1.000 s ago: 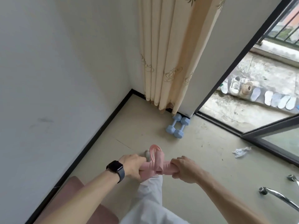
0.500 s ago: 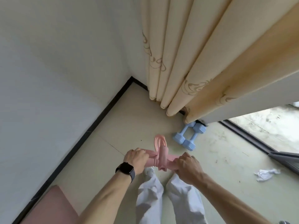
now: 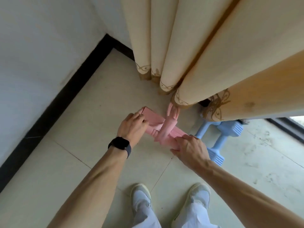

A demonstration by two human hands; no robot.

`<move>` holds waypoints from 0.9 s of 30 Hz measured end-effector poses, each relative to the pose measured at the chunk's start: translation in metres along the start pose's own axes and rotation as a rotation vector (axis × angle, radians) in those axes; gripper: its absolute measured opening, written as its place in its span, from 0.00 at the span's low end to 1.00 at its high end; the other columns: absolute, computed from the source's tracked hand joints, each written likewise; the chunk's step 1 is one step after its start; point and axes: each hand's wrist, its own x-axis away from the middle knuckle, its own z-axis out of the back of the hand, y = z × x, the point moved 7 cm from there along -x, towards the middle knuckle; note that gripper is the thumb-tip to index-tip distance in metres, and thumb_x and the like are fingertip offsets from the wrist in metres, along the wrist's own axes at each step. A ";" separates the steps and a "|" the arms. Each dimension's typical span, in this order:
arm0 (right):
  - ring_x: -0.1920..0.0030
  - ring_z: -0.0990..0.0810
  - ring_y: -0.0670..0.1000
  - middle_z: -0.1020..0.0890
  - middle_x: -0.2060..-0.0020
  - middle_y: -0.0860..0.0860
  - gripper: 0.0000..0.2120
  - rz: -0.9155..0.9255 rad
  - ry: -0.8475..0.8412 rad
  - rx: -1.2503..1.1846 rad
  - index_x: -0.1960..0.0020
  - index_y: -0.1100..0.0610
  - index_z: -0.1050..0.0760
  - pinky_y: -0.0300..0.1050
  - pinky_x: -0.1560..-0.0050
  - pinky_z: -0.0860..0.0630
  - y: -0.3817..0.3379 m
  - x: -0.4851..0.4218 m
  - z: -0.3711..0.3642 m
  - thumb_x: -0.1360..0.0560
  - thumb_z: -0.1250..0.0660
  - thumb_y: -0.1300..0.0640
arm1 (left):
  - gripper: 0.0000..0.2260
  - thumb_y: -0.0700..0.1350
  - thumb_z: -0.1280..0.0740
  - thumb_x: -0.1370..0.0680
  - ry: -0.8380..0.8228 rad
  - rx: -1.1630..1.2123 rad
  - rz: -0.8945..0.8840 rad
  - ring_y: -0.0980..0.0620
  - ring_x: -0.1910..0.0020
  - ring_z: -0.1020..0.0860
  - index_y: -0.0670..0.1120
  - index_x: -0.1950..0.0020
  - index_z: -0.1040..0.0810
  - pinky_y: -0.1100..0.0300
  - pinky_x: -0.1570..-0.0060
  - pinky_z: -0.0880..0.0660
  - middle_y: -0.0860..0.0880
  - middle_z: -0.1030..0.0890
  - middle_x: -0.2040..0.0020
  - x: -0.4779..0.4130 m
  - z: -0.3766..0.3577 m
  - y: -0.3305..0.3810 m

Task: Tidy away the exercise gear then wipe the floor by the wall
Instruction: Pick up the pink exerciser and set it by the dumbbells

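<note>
Pink stretchy band (image 3: 158, 127) is gripped at each end by the left hand (image 3: 131, 127) and right hand (image 3: 190, 148). It could slip and snap back, or bump the blue dumbbells (image 3: 220, 134) just right of the right hand

Pink exerciser (image 3: 158, 127), blue dumbbells (image 3: 218, 139)

Domestic room, corner by a balcony door: cream embroidered curtains (image 3: 189, 46), tiled floor (image 3: 92, 112), white wall with black skirting (image 3: 54, 106), blue dumbbells (image 3: 220, 139) on floor.
</note>
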 end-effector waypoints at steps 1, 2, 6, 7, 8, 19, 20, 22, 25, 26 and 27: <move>0.53 0.18 0.58 0.17 0.55 0.53 0.15 0.004 0.043 -0.006 0.50 0.55 0.20 0.48 0.59 0.23 -0.002 -0.013 -0.006 0.28 0.29 0.45 | 0.10 0.38 0.24 0.44 0.050 -0.015 0.016 0.48 0.60 0.19 0.49 0.66 0.17 0.61 0.67 0.25 0.50 0.20 0.65 -0.010 -0.006 -0.009; 0.58 0.18 0.59 0.17 0.59 0.53 0.14 0.004 0.081 -0.018 0.53 0.56 0.19 0.48 0.64 0.24 -0.005 -0.023 -0.008 0.30 0.26 0.47 | 0.11 0.36 0.23 0.43 0.100 -0.006 0.023 0.47 0.60 0.20 0.48 0.64 0.16 0.61 0.67 0.25 0.49 0.19 0.64 -0.017 -0.010 -0.019; 0.62 0.18 0.60 0.18 0.63 0.55 0.10 -0.025 0.140 -0.040 0.58 0.58 0.19 0.44 0.69 0.30 -0.012 -0.048 -0.018 0.35 0.24 0.55 | 0.15 0.34 0.21 0.42 0.154 0.040 -0.001 0.43 0.56 0.20 0.45 0.58 0.15 0.57 0.66 0.23 0.46 0.19 0.60 -0.039 -0.027 -0.042; 0.61 0.18 0.60 0.18 0.61 0.55 0.10 -0.024 0.157 -0.040 0.56 0.59 0.19 0.44 0.69 0.32 -0.013 -0.052 -0.018 0.35 0.25 0.55 | 0.15 0.34 0.21 0.42 0.168 0.032 -0.011 0.43 0.56 0.19 0.45 0.57 0.15 0.56 0.66 0.23 0.45 0.19 0.60 -0.043 -0.028 -0.043; 0.61 0.18 0.60 0.18 0.61 0.55 0.11 -0.025 0.187 -0.040 0.55 0.60 0.20 0.44 0.69 0.33 -0.013 -0.055 -0.015 0.35 0.25 0.56 | 0.15 0.34 0.22 0.41 0.191 0.028 -0.014 0.43 0.56 0.19 0.45 0.57 0.15 0.56 0.66 0.22 0.45 0.18 0.60 -0.046 -0.029 -0.045; 0.75 0.24 0.57 0.22 0.67 0.54 0.20 -0.094 0.390 -0.005 0.59 0.60 0.23 0.35 0.75 0.46 -0.001 -0.079 0.016 0.46 0.18 0.59 | 0.14 0.36 0.29 0.36 0.321 0.022 0.009 0.42 0.54 0.20 0.45 0.52 0.15 0.54 0.59 0.23 0.46 0.18 0.58 -0.074 -0.024 -0.063; 0.74 0.24 0.57 0.22 0.65 0.54 0.20 -0.097 0.408 0.000 0.57 0.60 0.23 0.38 0.76 0.43 0.001 -0.078 0.012 0.44 0.19 0.59 | 0.12 0.37 0.31 0.34 0.345 0.000 0.002 0.42 0.54 0.21 0.45 0.52 0.15 0.53 0.57 0.23 0.46 0.19 0.58 -0.077 -0.026 -0.060; 0.72 0.23 0.58 0.23 0.62 0.55 0.21 -0.125 0.427 0.005 0.52 0.59 0.24 0.40 0.77 0.41 0.009 -0.078 0.000 0.41 0.19 0.59 | 0.12 0.38 0.36 0.30 0.374 -0.063 0.003 0.42 0.56 0.21 0.46 0.54 0.15 0.52 0.56 0.25 0.47 0.19 0.59 -0.086 -0.034 -0.051; 0.67 0.20 0.60 0.25 0.56 0.55 0.20 -0.241 0.386 -0.023 0.46 0.57 0.26 0.42 0.75 0.39 0.029 -0.084 -0.028 0.34 0.23 0.60 | 0.08 0.37 0.33 0.31 0.337 -0.092 0.020 0.42 0.59 0.22 0.46 0.58 0.16 0.53 0.58 0.27 0.46 0.20 0.62 -0.097 -0.060 -0.032; 0.63 0.19 0.60 0.25 0.54 0.54 0.19 -0.275 0.313 -0.028 0.43 0.55 0.27 0.44 0.74 0.37 0.035 -0.088 -0.042 0.31 0.26 0.58 | 0.07 0.37 0.32 0.32 0.285 -0.062 0.028 0.42 0.59 0.21 0.46 0.59 0.16 0.53 0.58 0.26 0.46 0.20 0.63 -0.100 -0.073 -0.026; 0.58 0.19 0.59 0.25 0.50 0.53 0.18 -0.290 0.198 -0.036 0.41 0.53 0.29 0.47 0.72 0.34 0.037 -0.092 -0.058 0.28 0.28 0.55 | 0.09 0.36 0.33 0.34 0.212 -0.032 0.039 0.41 0.57 0.21 0.46 0.59 0.16 0.51 0.54 0.25 0.45 0.19 0.63 -0.101 -0.087 -0.022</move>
